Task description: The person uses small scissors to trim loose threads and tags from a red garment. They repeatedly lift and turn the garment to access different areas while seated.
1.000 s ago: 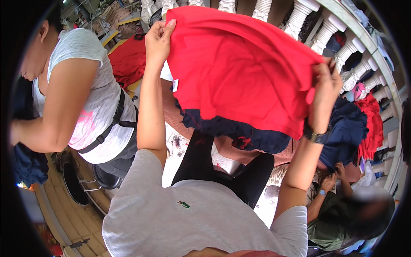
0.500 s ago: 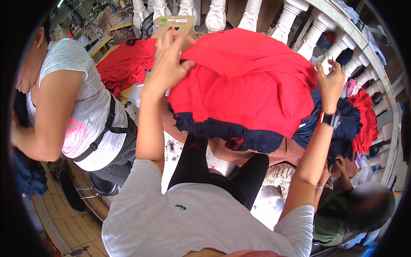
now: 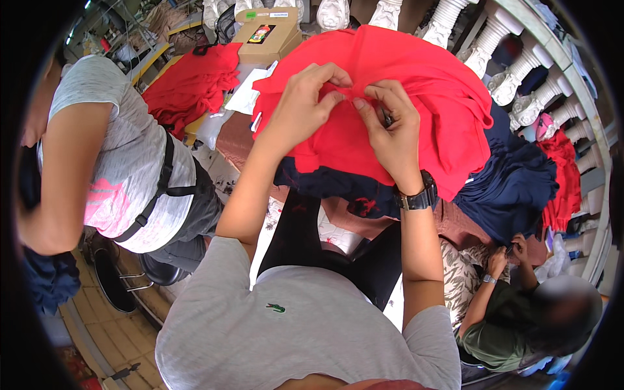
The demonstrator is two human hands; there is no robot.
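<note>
Red cloth (image 3: 448,104) lies beneath the left grip (image 3: 300,105) and right grip (image 3: 399,133), over navy cloth (image 3: 315,182). The left is narrow, whether pinching fabric I cannot tell; the right holds a small dark object (image 3: 388,119).

Plain bright red cloth (image 3: 448,107), no pattern I can see, loosely spread and pretty wrinkly, with soft folds bunched toward the right. It's draped over some navy fabric (image 3: 328,183) by the table's (image 3: 235,144) near edge, front side drooping down over the navy. Something small and white pokes out at its left edge.
</note>
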